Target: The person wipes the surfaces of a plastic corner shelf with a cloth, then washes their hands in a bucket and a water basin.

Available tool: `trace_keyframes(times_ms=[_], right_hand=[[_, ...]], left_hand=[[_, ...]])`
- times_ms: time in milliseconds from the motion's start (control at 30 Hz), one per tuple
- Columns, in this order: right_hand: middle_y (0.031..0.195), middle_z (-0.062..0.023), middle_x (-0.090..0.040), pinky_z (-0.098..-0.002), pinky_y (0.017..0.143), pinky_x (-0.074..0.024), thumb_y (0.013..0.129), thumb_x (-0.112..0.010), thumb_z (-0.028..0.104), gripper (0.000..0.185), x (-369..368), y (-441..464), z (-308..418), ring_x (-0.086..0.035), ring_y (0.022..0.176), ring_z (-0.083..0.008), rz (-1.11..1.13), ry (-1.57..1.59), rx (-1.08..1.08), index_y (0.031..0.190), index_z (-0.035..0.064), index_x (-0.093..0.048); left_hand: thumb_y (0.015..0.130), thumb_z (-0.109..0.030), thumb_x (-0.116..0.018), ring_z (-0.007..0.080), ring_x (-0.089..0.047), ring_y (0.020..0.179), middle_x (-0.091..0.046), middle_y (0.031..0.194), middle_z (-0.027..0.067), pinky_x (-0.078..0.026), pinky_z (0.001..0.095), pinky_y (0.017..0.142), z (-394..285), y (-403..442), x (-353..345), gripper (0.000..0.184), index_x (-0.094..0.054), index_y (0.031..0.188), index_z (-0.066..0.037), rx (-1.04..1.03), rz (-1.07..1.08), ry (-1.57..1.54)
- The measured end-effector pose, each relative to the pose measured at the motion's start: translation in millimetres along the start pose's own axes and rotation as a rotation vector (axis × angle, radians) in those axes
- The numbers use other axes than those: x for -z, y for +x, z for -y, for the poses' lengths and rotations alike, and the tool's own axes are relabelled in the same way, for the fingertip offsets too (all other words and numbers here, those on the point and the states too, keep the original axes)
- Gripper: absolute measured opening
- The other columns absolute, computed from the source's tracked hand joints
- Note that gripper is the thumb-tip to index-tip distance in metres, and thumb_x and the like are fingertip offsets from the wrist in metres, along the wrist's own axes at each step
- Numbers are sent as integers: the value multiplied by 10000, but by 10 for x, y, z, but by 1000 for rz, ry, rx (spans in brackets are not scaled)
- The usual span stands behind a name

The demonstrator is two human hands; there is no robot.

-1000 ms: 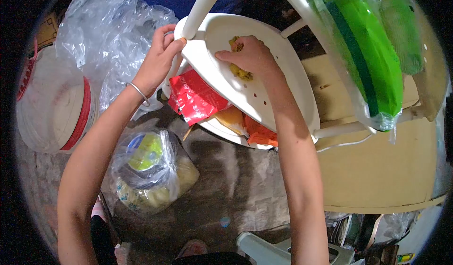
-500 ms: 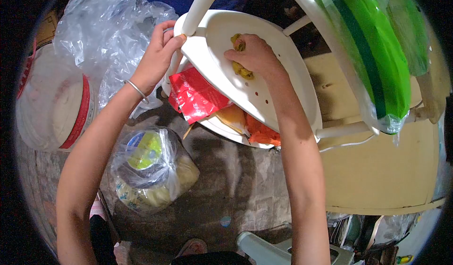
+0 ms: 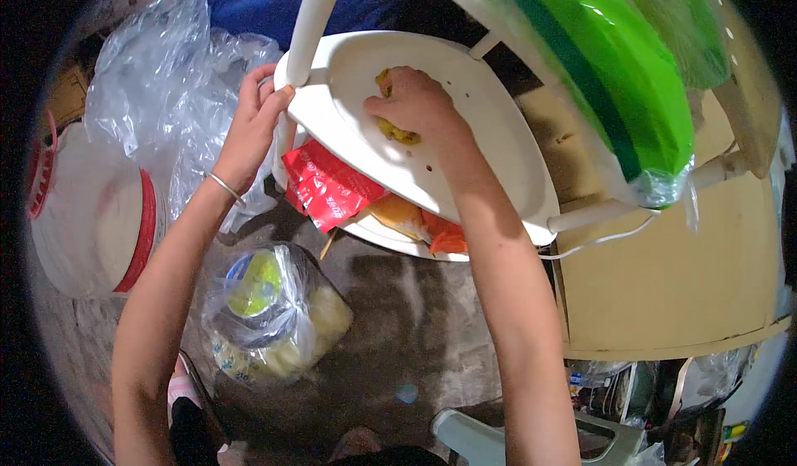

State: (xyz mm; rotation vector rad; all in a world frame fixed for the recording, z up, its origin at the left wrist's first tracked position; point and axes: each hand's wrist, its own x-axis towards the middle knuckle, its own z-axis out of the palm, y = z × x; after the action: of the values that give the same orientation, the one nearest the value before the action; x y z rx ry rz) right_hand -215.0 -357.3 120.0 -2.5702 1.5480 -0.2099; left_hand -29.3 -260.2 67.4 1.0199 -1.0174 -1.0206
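Note:
A white plastic rack has an upper shelf [image 3: 349, 92] with small drainage holes, tilted in my view. My left hand [image 3: 261, 121] is closed around the shelf's left edge, beside a white post [image 3: 315, 26]. Over the shelf, my right hand [image 3: 415, 105] presses a crumpled yellow-green cloth [image 3: 398, 131] against its surface; the fingers cover part of the cloth. On the lower tier, partly hidden beneath, are a red printed packet [image 3: 328, 188] and an orange wrapper [image 3: 446, 235].
A clear jar with a red rim [image 3: 137, 233] and loose clear plastic [image 3: 149, 92] are at left. A bagged tub [image 3: 274, 316] sits on the floor. Green packaging [image 3: 623, 76] hangs at upper right, above a beige panel [image 3: 664, 291]. A grey stool [image 3: 473, 437] is near my feet.
The whole view has shifted, so the rack appears further left and slightly lower. My right hand stays on the shelf with the cloth, and my left hand keeps its hold on the edge.

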Motion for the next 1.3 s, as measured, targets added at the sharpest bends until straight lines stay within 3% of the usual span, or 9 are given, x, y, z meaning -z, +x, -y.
trace_keyframes(times_ms=[200, 267, 333, 733, 767, 867, 1067, 1233, 1300], right_hand=[[933, -176, -630, -374, 766, -475, 633, -646, 590, 650, 124, -8, 316, -617, 875, -280, 60, -100, 12, 931, 12, -645], [966, -162, -631, -375, 780, -472, 629, -654, 576, 640, 226, 16, 471, -616, 887, -275, 159, -147, -136, 966, 32, -645], [980, -146, -631, -381, 793, -467, 631, -662, 549, 608, 205, 57, 447, -615, 893, -276, 138, -162, -140, 972, 46, -646], [971, -169, -625, -386, 799, -463, 652, -647, 410, 480, 47, 293, -47, -606, 873, -319, 163, -72, -15, 972, 52, -642], [966, -177, -624, -387, 800, -463, 659, -636, 384, 458, -93, 299, -318, -604, 866, -330, 55, 43, 37, 969, 47, -639], [958, -191, -620, -390, 802, -462, 675, -614, 329, 415, -242, 201, -718, -600, 853, -348, -304, 294, 95, 964, 32, -630], [1019, -183, -588, -374, 839, -443, 694, -632, 249, 356, 29, -5, -520, -577, 941, -291, -197, 158, -240, 981, 38, -626], [1021, -138, -582, -354, 865, -419, 742, -582, 159, 306, 12, -41, 99, -566, 927, -294, 40, 241, 258, 1042, 116, -627], [914, -161, -600, -377, 765, -456, 776, -539, 199, 236, 1, -91, -27, -597, 805, -298, 39, 319, 627, 966, 126, -659]], left_hand=[[897, -226, -456, 110, -437, 930, -512, 1112, 56, -333, 239, 818, 46, -4, -24, 412, -312, 1244, -55, -11, -73, 64], [895, -235, -460, 108, -432, 929, -509, 1115, 52, -335, 243, 812, 109, 30, 16, 417, -316, 1243, -56, -2, -72, 60], [874, -323, -474, 171, -378, 1158, -395, 1266, 63, -317, 365, 963, 139, 52, 71, 479, -313, 1287, -143, 70, -31, 109], [866, -341, -491, 157, -374, 1139, -422, 1252, 43, -304, 352, 949, 140, 47, 89, 492, -315, 1277, -136, 54, 0, 75], [899, -210, -457, 121, -447, 970, -501, 1138, 80, -347, 246, 841, 29, 1, 2, 403, -312, 1231, -33, 8, -43, 44], [900, -179, -450, 157, -444, 1072, -499, 1146, 109, -312, 283, 952, 1, -15, 2, 408, -285, 1235, -15, 1, -11, 16], [901, -190, -449, 158, -443, 1074, -493, 1154, 109, -310, 285, 952, 39, 6, 11, 418, -280, 1240, -14, -10, 8, -2], [897, -209, -454, 136, -453, 1003, -504, 1136, 88, -337, 265, 886, 59, 4, 28, 409, -305, 1239, -39, 6, -13, 35], [895, -205, -457, 135, -451, 1014, -509, 1126, 81, -335, 274, 898, 15, -4, 35, 409, -304, 1233, -34, 23, -7, 45]])
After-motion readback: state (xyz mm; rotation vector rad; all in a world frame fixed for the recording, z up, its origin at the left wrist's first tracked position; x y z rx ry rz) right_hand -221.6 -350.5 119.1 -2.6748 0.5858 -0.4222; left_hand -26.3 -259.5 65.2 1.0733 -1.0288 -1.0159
